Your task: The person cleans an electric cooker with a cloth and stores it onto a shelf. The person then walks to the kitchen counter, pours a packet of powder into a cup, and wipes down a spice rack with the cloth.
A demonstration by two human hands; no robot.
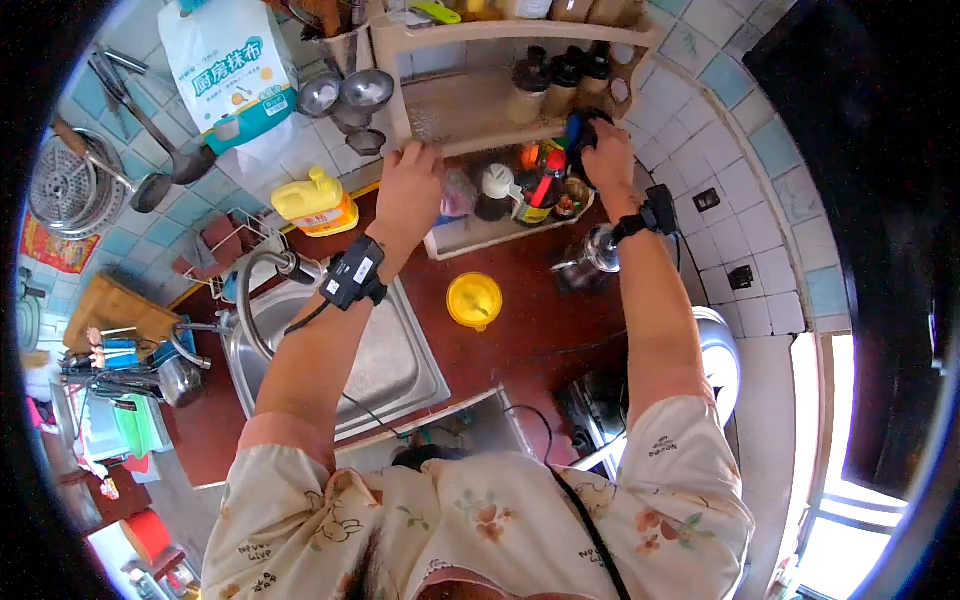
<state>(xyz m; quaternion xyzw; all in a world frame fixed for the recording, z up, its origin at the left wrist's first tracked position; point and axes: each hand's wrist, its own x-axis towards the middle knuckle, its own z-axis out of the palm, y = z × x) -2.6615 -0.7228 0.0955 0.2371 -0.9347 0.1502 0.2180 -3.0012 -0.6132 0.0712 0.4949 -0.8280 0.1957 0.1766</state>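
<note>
My left hand (412, 190) reaches up to the left end of a beige shelf rack (470, 150), its fingers bent together by the upright; what they hold, if anything, is hidden. A clear purplish bag (457, 195) lies just right of it on the lower shelf. My right hand (607, 160) is closed on a dark object (583, 130) at the rack's right side. Between the hands, the lower shelf holds a white-topped jar (496, 190), a red-capped bottle (545, 192) and other small containers.
A yellow bowl (474, 301) stands on the red counter (430, 285). At left are a steel sink (390, 375) with a faucet and a yellow jug (315, 203). A glass-and-metal vessel (600, 250) stands below my right wrist. Ladles hang on the tiled wall.
</note>
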